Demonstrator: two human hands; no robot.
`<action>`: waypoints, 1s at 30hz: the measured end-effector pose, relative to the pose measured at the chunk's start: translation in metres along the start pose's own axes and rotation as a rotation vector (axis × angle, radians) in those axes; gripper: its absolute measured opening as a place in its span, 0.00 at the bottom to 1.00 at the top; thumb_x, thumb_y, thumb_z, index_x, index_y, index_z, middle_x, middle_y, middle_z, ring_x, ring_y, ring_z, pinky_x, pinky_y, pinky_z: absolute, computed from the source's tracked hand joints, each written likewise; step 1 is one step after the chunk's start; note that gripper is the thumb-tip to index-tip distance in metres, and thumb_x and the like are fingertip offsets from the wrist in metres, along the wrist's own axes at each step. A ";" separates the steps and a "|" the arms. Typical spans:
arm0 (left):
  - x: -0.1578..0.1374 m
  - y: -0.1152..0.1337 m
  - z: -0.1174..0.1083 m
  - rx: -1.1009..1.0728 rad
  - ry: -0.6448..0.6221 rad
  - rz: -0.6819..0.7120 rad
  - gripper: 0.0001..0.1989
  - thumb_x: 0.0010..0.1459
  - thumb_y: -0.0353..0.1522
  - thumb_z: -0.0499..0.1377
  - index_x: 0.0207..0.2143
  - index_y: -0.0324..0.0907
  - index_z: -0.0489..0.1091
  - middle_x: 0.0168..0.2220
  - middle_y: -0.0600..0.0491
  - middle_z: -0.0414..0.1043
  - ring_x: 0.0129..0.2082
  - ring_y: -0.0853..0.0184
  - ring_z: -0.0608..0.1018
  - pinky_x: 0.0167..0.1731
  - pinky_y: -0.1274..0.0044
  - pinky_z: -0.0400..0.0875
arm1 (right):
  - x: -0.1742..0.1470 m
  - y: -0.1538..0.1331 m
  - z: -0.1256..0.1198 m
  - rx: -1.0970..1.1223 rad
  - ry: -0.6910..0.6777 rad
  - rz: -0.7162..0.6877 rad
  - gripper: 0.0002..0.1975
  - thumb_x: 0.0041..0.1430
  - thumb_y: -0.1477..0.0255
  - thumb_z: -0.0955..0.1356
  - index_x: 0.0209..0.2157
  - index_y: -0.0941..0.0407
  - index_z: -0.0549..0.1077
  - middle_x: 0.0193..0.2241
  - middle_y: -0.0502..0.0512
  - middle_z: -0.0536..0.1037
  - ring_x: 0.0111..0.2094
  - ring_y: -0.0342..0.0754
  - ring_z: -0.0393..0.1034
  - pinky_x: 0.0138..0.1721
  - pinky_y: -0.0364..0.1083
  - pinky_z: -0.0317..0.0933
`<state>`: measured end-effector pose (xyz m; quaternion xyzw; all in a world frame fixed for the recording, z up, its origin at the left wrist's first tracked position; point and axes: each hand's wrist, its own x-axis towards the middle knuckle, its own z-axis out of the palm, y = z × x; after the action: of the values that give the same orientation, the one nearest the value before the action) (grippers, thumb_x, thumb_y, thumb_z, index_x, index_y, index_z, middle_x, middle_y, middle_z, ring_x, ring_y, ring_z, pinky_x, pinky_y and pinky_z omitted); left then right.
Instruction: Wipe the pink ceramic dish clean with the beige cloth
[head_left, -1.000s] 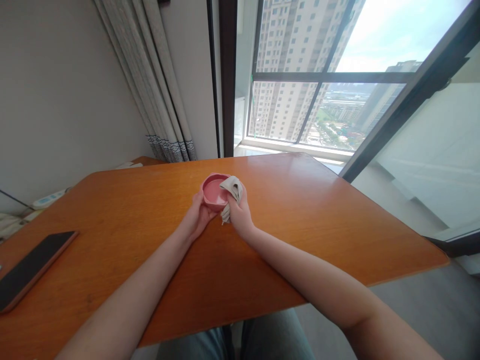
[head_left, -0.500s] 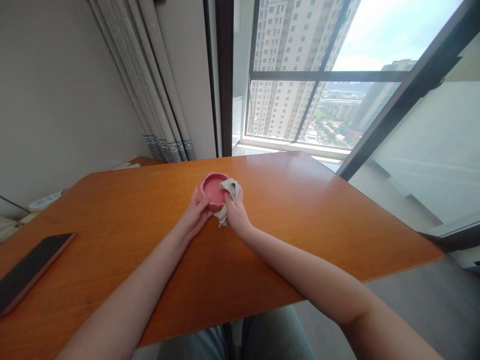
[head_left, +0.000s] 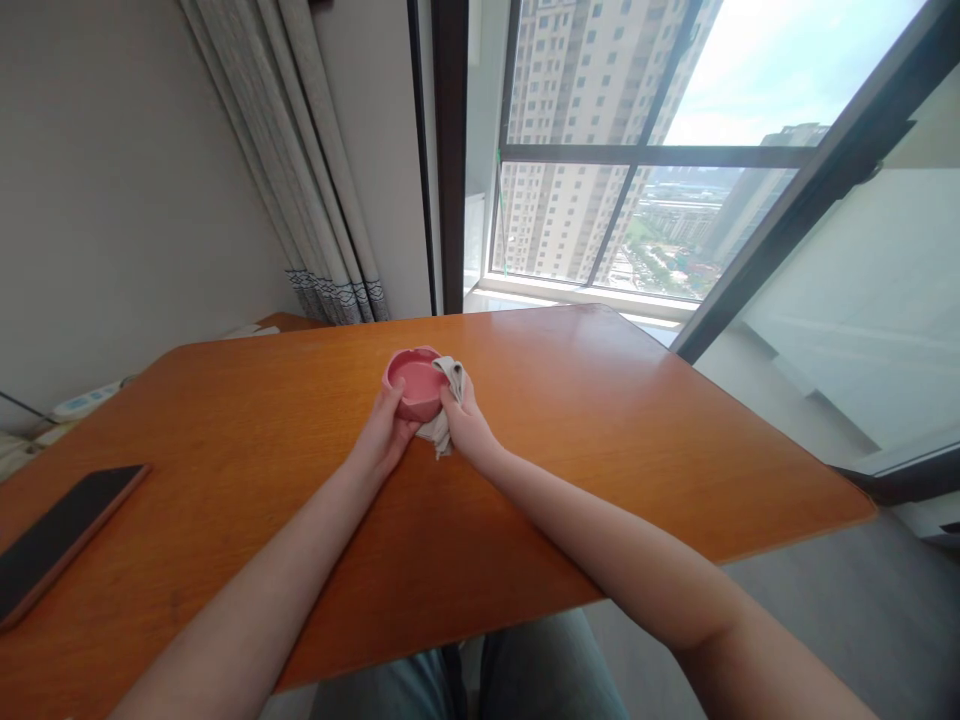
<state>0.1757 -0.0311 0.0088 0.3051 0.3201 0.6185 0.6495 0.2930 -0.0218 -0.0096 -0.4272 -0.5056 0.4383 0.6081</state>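
Pink dish (head_left: 415, 379) between both hands' fingers (head_left: 391, 402), cloth (head_left: 447, 405) (right side)

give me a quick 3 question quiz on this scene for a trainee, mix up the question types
1. True or false: the left hand holds the pink bowl by its near side.
2. What does the right hand press against the bowl's right rim? A) a sponge B) a grey cloth C) a brush
3. Fill in: the flat dark object near the table's left edge is a ____.

Key
1. True.
2. B, the grey cloth.
3. Phone, lying flat on the wooden table, away from both hands.
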 end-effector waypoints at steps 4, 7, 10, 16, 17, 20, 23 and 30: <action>-0.003 0.003 0.001 0.065 -0.082 -0.058 0.23 0.54 0.37 0.61 0.53 0.41 0.65 0.53 0.44 0.69 0.47 0.62 0.75 0.42 0.73 0.74 | 0.007 -0.003 -0.010 0.034 0.060 0.055 0.24 0.57 0.65 0.63 0.55 0.53 0.63 0.52 0.54 0.72 0.52 0.48 0.68 0.57 0.54 0.58; -0.006 0.004 0.002 0.175 -0.109 -0.148 0.25 0.54 0.43 0.59 0.52 0.43 0.65 0.54 0.44 0.68 0.47 0.61 0.75 0.40 0.73 0.75 | 0.025 -0.004 -0.028 0.032 0.047 0.033 0.20 0.55 0.66 0.64 0.50 0.54 0.69 0.46 0.54 0.76 0.48 0.49 0.71 0.54 0.52 0.62; -0.007 0.001 0.001 0.280 -0.063 -0.180 0.26 0.50 0.39 0.63 0.52 0.46 0.65 0.52 0.46 0.69 0.44 0.62 0.76 0.36 0.72 0.76 | 0.037 -0.003 -0.038 -0.023 -0.066 0.046 0.19 0.55 0.64 0.64 0.48 0.54 0.71 0.45 0.53 0.77 0.48 0.50 0.71 0.53 0.52 0.63; -0.006 -0.008 0.006 0.109 0.015 0.013 0.23 0.50 0.33 0.63 0.50 0.45 0.65 0.49 0.48 0.71 0.43 0.65 0.76 0.40 0.71 0.76 | 0.019 0.000 -0.023 -0.086 -0.057 -0.050 0.25 0.61 0.56 0.59 0.55 0.54 0.63 0.53 0.57 0.70 0.55 0.49 0.64 0.57 0.52 0.58; -0.006 -0.008 0.007 0.078 0.015 0.040 0.23 0.51 0.33 0.63 0.50 0.44 0.64 0.50 0.48 0.70 0.43 0.65 0.76 0.40 0.71 0.75 | 0.014 0.001 -0.019 -0.088 -0.055 -0.075 0.26 0.61 0.56 0.59 0.56 0.55 0.61 0.55 0.58 0.68 0.57 0.49 0.62 0.59 0.52 0.56; -0.007 -0.007 0.009 0.061 0.028 0.043 0.24 0.51 0.32 0.63 0.51 0.44 0.63 0.50 0.47 0.70 0.42 0.65 0.77 0.41 0.70 0.75 | 0.004 0.004 -0.008 -0.130 -0.031 -0.096 0.28 0.61 0.58 0.60 0.59 0.56 0.56 0.59 0.60 0.61 0.61 0.49 0.56 0.62 0.52 0.50; -0.007 -0.004 0.009 0.057 0.006 -0.013 0.24 0.52 0.34 0.62 0.52 0.44 0.63 0.51 0.46 0.70 0.41 0.65 0.77 0.39 0.71 0.75 | 0.003 0.006 -0.006 -0.141 -0.011 -0.081 0.28 0.61 0.60 0.60 0.60 0.56 0.55 0.59 0.61 0.61 0.60 0.48 0.56 0.62 0.51 0.50; -0.001 0.002 0.001 0.096 0.071 -0.172 0.21 0.57 0.44 0.55 0.50 0.44 0.68 0.44 0.48 0.75 0.36 0.66 0.78 0.32 0.76 0.75 | 0.015 0.001 -0.016 0.040 -0.014 -0.049 0.20 0.58 0.64 0.61 0.51 0.54 0.67 0.52 0.54 0.72 0.54 0.47 0.65 0.59 0.50 0.55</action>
<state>0.1751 -0.0317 0.0107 0.2853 0.3972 0.5546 0.6732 0.3104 -0.0080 -0.0092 -0.3993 -0.5112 0.4365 0.6235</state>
